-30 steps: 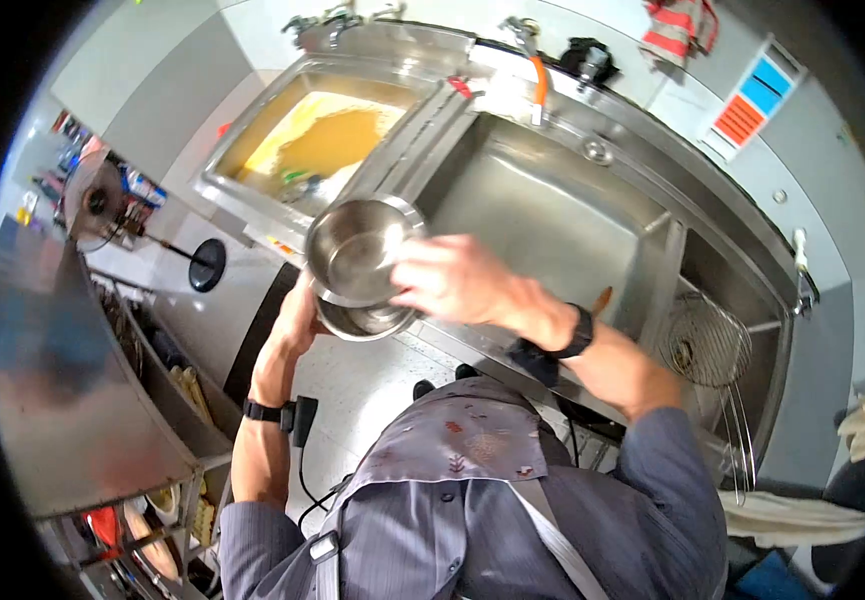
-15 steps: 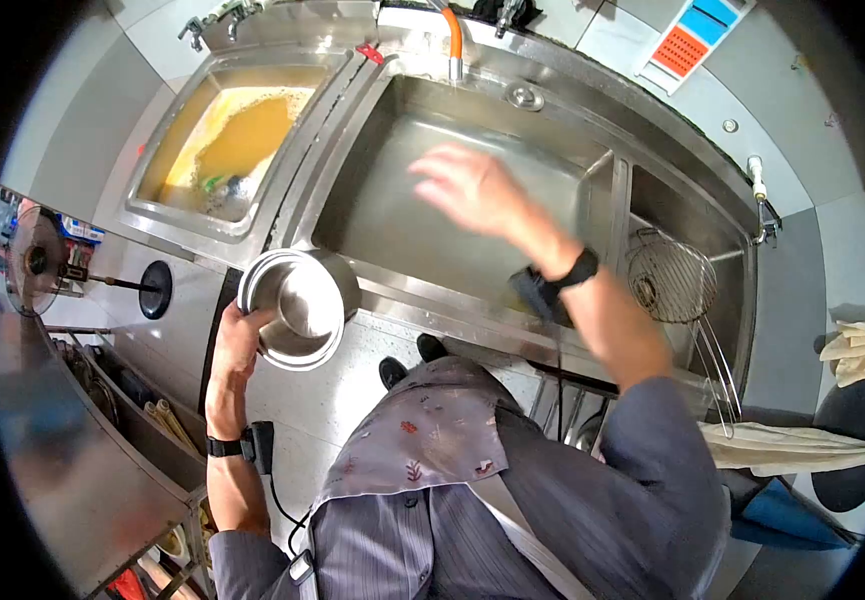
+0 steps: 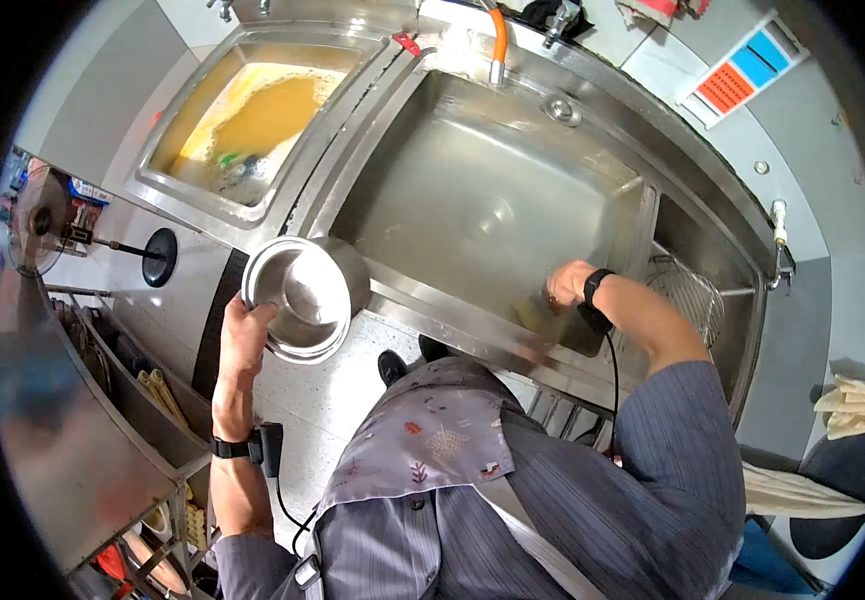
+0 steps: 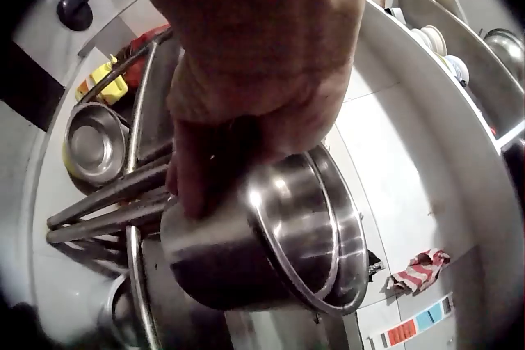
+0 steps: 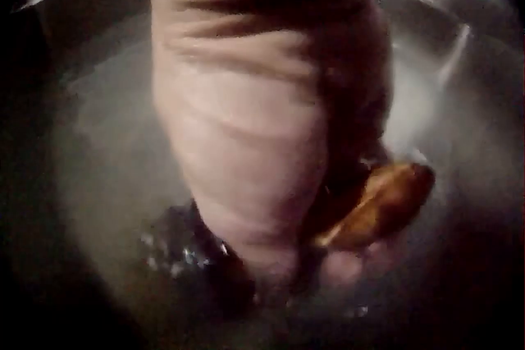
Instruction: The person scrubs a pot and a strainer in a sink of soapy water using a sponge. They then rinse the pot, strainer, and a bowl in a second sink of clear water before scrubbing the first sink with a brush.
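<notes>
My left hand (image 3: 243,340) grips a stack of nested stainless steel pots (image 3: 344,272) by the rim, thumb over the inside. Their mouths tilt toward me beside the sink's front left corner. Two rims show one within the other on the pots (image 4: 287,239) in the left wrist view. My right hand (image 3: 570,283) is down in the cloudy water of the large sink (image 3: 432,190), near its front right corner. A brown, wooden-looking handle (image 5: 381,206) sticks out between thumb and fingers of that hand; its other end is hidden under water.
Left of the large sink, a smaller basin (image 3: 157,185) holds yellow-brown, foamy liquid. An orange-sleeved tap (image 3: 499,45) stands at the back. A wire strainer (image 3: 687,295) lies in the right compartment. Metal shelving (image 3: 82,430) runs along the left, near a standing fan (image 3: 42,220).
My right hand has left the pots, swept right over the large sink and gone down into its water, where it grips the brown handle. My left hand still holds the pots, now tilted toward me.
</notes>
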A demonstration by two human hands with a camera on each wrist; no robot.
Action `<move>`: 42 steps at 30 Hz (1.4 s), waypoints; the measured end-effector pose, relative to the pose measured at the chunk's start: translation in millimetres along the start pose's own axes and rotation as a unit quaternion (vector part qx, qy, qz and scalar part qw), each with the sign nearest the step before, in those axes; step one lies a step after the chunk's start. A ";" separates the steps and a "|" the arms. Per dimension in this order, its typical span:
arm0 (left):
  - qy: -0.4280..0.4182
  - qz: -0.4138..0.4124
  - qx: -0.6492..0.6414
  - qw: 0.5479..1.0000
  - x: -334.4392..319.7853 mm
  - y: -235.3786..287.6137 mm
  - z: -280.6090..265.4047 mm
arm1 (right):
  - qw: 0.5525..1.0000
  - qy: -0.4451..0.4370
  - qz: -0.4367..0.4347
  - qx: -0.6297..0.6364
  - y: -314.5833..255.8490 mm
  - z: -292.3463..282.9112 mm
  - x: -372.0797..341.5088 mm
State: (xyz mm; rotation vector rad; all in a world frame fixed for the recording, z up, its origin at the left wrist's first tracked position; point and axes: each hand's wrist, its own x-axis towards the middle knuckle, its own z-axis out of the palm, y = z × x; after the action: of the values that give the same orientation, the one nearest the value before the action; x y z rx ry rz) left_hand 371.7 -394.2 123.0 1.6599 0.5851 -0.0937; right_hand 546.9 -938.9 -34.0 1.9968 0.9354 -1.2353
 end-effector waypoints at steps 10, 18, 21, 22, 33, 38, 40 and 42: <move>0.021 0.020 0.011 1.000 -2.3 0.9 4.2 | 0.864 0.324 -0.137 0.360 34.3 -119.3 19.0; 0.045 0.040 0.039 0.997 -4.6 -8.8 2.7 | 0.913 0.220 0.279 0.201 97.1 -64.2 13.8; 0.048 0.038 0.038 0.997 -9.1 -0.6 4.9 | 0.945 0.189 0.230 0.138 66.1 -60.2 21.7; 0.043 0.041 0.012 0.998 -15.3 8.7 9.7 | 0.960 0.162 0.181 0.139 59.5 -70.4 18.8; 0.013 0.049 0.154 0.987 -14.8 12.9 11.8 | 0.791 0.272 -0.111 0.537 19.5 -230.5 -198.6; 0.012 0.017 0.154 0.988 -27.0 30.4 15.2 | 0.712 0.378 -0.131 0.577 15.8 -255.3 -307.9; 0.006 0.027 0.151 0.988 -20.8 21.9 13.9 | 0.651 0.409 -0.187 0.612 14.5 -246.4 -317.5; -0.003 0.036 0.146 0.989 -15.7 15.5 12.1 | 0.610 0.350 -0.242 0.668 29.9 -213.1 -276.5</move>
State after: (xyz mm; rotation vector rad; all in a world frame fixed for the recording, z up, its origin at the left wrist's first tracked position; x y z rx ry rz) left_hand 367.9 -411.5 140.8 1.9625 0.5237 -0.1359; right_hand 587.6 -857.9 304.4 3.8383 0.9968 -1.7117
